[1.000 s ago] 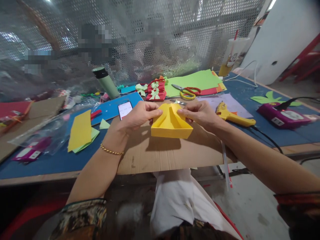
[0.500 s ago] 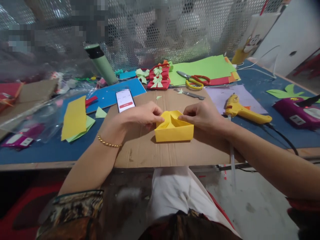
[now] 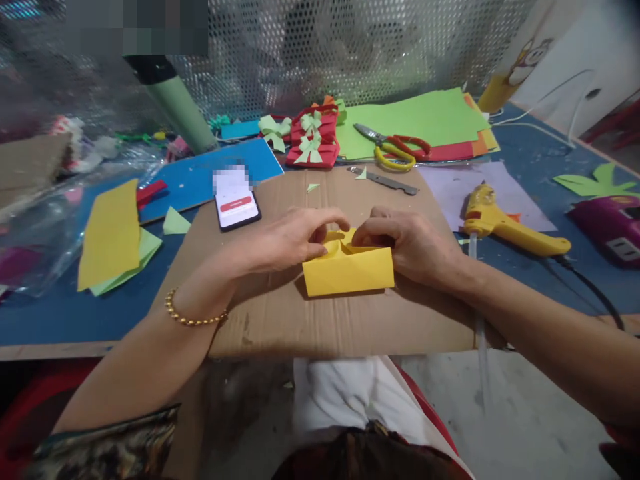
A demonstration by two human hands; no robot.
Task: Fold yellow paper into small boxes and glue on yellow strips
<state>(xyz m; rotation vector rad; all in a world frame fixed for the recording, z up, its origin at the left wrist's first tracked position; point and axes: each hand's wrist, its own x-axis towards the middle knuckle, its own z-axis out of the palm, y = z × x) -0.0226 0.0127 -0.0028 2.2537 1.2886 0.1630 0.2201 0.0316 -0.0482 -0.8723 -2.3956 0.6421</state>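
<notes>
The left hand [image 3: 300,240] and right hand [image 3: 413,243] are both pinching the folded yellow paper box [image 3: 349,272], which is sitting on the cardboard sheet [image 3: 280,320]. Uneven finger pressure could be skewing its thin walls, creasing them or popping folds open.

The bench [image 3: 40,327] is lit evenly but modestly, and soft shadows are cast on the cardboard [image 3: 280,327] around the yellow box [image 3: 350,273]. Glare is caught by the clear plastic [image 3: 57,233]. The perforated sheet [image 3: 350,60] is softly blurred, the edges are stretched, and pixel blocks are laid over the upper left and the phone [image 3: 239,208].
</notes>
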